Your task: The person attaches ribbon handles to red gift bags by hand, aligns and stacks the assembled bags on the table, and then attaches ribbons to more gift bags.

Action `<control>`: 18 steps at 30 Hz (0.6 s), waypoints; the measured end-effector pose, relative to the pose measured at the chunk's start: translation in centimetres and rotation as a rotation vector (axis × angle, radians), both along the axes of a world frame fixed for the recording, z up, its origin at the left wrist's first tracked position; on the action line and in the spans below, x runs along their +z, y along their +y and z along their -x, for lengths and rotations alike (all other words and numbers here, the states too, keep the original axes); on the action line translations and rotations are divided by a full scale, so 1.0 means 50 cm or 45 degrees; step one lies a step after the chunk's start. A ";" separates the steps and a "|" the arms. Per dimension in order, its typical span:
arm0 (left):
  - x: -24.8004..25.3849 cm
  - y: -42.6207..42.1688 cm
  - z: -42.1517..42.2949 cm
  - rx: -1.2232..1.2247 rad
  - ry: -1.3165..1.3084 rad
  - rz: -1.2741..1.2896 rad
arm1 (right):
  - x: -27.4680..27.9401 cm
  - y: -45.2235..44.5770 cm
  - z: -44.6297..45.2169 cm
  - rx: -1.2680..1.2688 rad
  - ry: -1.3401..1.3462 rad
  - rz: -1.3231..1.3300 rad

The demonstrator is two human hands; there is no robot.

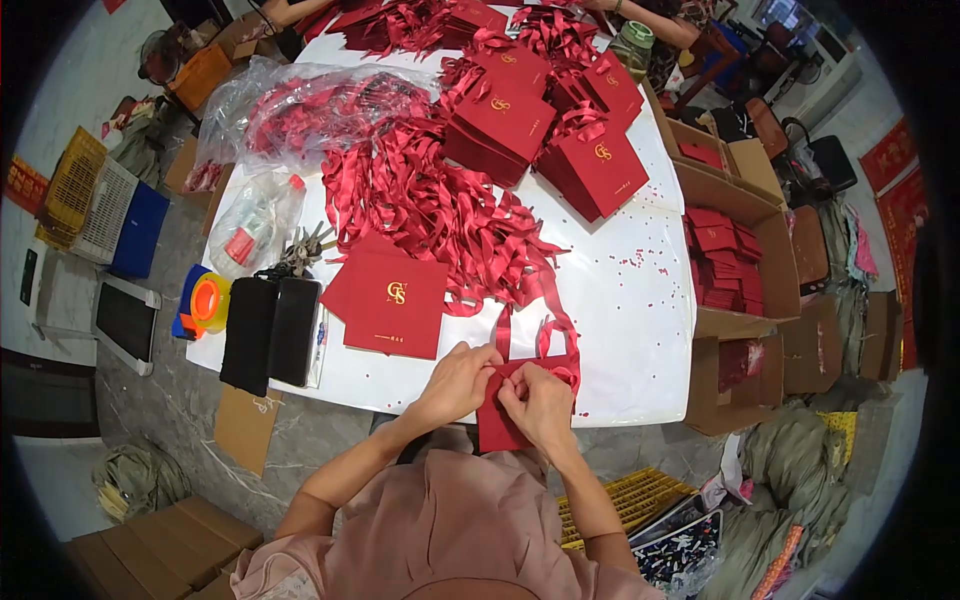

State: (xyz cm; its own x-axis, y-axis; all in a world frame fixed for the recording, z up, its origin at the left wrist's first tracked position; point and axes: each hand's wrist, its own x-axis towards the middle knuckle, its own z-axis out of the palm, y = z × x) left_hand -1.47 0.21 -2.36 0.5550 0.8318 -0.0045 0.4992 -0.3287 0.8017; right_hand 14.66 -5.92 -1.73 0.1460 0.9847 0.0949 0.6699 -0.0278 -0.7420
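At the table's front edge lies a red paper gift bag (501,428), partly covered by my hands. My left hand (462,382) is closed, its fingertips pinching near the bag's top left edge. Curled over the bag's right side, my right hand (541,408) is closed too; its fingertips hide exactly what they pinch. A red ribbon (556,310) loops above the bag and runs down to its top beside my right hand. Left of my hands, a few flat red bags (398,305) with gold lettering lie stacked. Beyond them spreads a large heap of red ribbons (420,205).
More red bags (500,122) are piled at the back. A phone (296,330), a black pouch (250,333), keys (305,250), a tape roll (208,302) and a bagged bottle (255,225) sit at left. Cardboard boxes (745,320) stand along the right. Other people's arms (655,22) reach in at the far end.
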 end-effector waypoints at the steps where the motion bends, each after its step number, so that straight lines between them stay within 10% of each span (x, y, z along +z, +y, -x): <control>1: 0.001 -0.003 -0.002 0.009 -0.003 -0.020 | 0.004 -0.001 0.000 0.003 0.001 0.046; 18: 0.039 -0.044 -0.026 0.065 0.049 -0.428 | 0.027 0.005 -0.003 0.005 -0.051 0.127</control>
